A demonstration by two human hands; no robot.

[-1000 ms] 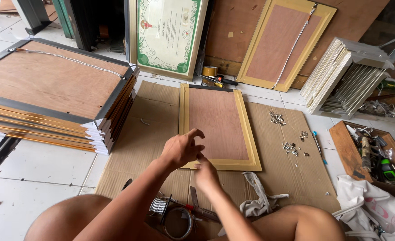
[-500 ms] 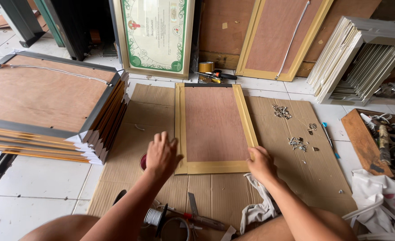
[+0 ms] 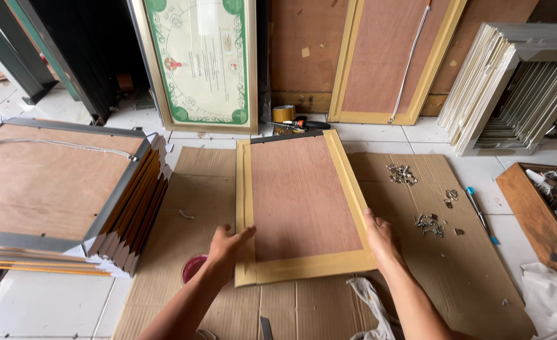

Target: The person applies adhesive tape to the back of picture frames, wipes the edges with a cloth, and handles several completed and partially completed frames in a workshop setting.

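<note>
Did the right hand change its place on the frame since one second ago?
Yes. The right hand went from the frame's near edge, close to the left hand, out to its right side edge.
</note>
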